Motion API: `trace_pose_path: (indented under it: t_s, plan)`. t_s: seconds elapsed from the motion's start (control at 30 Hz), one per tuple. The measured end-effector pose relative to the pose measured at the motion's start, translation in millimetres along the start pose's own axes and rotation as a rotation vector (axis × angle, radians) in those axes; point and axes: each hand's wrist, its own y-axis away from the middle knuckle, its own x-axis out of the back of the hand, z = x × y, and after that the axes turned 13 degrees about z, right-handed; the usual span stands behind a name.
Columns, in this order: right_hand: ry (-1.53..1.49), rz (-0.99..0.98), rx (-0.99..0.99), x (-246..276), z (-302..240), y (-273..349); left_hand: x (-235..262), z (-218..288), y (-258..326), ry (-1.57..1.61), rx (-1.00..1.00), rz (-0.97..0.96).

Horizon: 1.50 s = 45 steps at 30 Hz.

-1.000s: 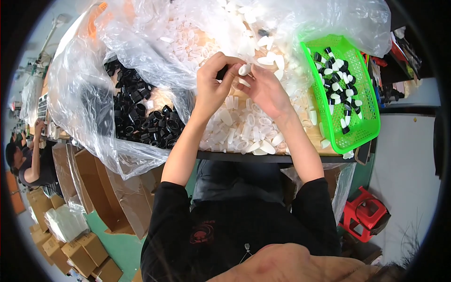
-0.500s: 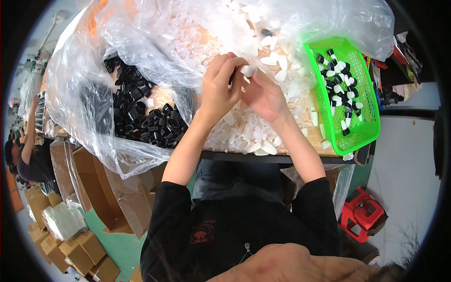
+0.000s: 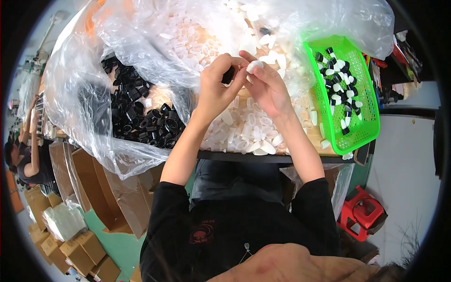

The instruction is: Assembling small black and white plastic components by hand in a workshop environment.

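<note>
Over the table, my left hand [image 3: 213, 89] is closed around a black plastic cap [image 3: 229, 75], mostly hidden by the fingers. Close beside it, my right hand [image 3: 272, 91] pinches a rounded white plastic piece [image 3: 254, 66] between thumb and fingers. The left fingertips come near that white piece; whether they touch it I cannot tell. Below the hands lies a heap of translucent and white plastic pieces [image 3: 249, 129]. Loose black caps [image 3: 141, 113] are piled to the left in a clear plastic bag [image 3: 82, 108].
At the right, a green basket [image 3: 371, 101] contains several joined black-and-white pieces [image 3: 337, 80]. More clear plastic sheeting [image 3: 361, 23] covers the far right. A red stool [image 3: 361, 211] stands below right. Cardboard boxes [image 3: 80, 249] and a person [image 3: 30, 157] are at the far left.
My hands have drawn slightly apart, and the left fingers have opened a little, showing more of the black cap. The white piece has shifted slightly to the right with my right hand.
</note>
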Motion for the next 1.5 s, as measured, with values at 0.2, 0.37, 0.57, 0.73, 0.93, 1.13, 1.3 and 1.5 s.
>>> trace_pose_path:
  t_s: [0.2, 0.37, 0.57, 0.73, 0.93, 1.13, 1.3, 1.5]
  plan:
    - [-0.024, -0.043, -0.002, -0.1, 1.4, -0.4, -0.8, -0.4, 0.3, -0.05, -0.032, 0.027]
    - [-0.053, 0.0, -0.043, -3.0, 0.7, 2.4, -2.4, -1.2, 1.1, -0.051, -0.052, 0.023]
    - [-0.109, -0.096, -0.046, 0.4, 1.2, 2.8, -0.5, -4.6, 4.7, 0.077, 0.038, 0.011]
    - [-0.029, -0.095, 0.007, -5.6, -3.2, 5.0, 3.5, 7.4, 1.9, 0.175, 0.114, -0.003]
    - [0.259, -0.003, 0.173, -9.6, -9.7, 7.0, 4.2, 9.6, -0.6, 0.051, 0.026, 0.003]
    - [0.56, 0.0, 0.515, -10.0, -15.4, 10.2, 3.8, 11.0, -0.4, 0.001, -0.018, 0.035]
    - [0.68, 0.023, 0.759, -14.6, -12.6, 13.9, 2.9, 7.8, 0.6, 0.003, -0.062, 0.12]
    - [0.804, 0.011, 0.94, -14.1, -12.7, 17.1, 6.0, 6.2, 1.2, 0.027, -0.115, 0.181]
